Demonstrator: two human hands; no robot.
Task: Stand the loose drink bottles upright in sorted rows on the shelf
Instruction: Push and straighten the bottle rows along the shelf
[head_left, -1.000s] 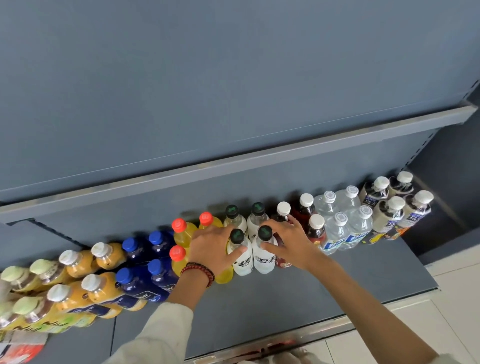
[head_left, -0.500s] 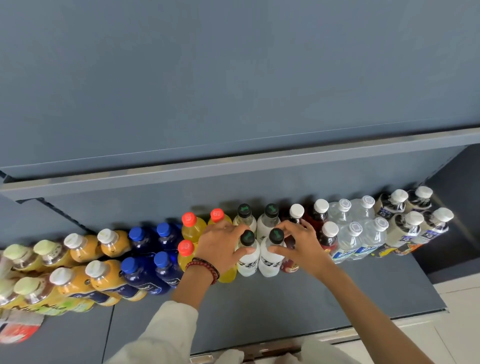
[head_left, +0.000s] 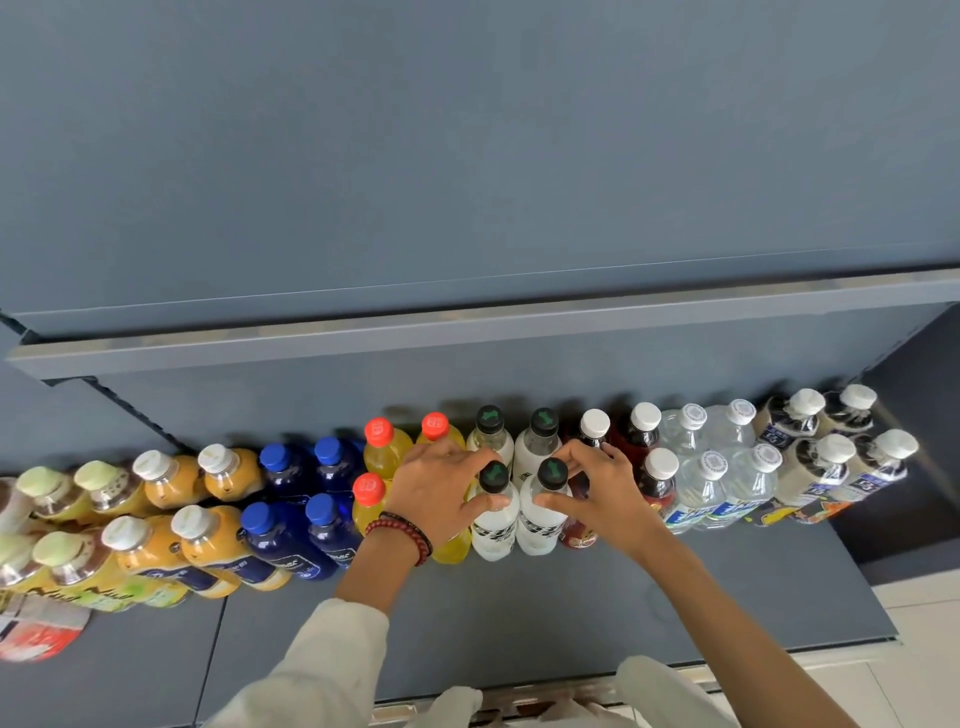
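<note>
At the far left of the grey shelf (head_left: 519, 618) a red-labelled item (head_left: 36, 631) lies near the front, too blurred to name. Behind it stand green-capped bottles (head_left: 57, 551). Next come white-capped orange bottles (head_left: 171, 483), then blue bottles (head_left: 280, 535), each sort two deep. After them come yellow bottles with red caps (head_left: 384, 452).

The left hand (head_left: 441, 493), with a bead bracelet (head_left: 402, 530) at its wrist, reaches over the front yellow bottle nearest the middle, hiding that bottle's cap. Its fingers curl round the left black-capped bottle (head_left: 493, 514): the thumb presses the near side of the shoulder and the other fingers wrap behind the neck. This milky white bottle stands upright in the front row.

Touching it on the right is the right black-capped bottle (head_left: 540, 519), also upright. The right hand (head_left: 597, 493) grips it in a mirrored way, thumb on the near side and fingers curved past the cap at the back. Two more black-capped white bottles (head_left: 537, 452) stand directly behind this pair, just beyond the fingertips of both hands.

Under the right palm only the base of a dark red bottle shows, one of the white-capped dark red bottles (head_left: 657, 483). Further right stand clear water bottles (head_left: 698, 488) and then cream bottles with white caps (head_left: 821, 467) at the end of the row. An upper shelf edge (head_left: 467, 332) runs above everything.
</note>
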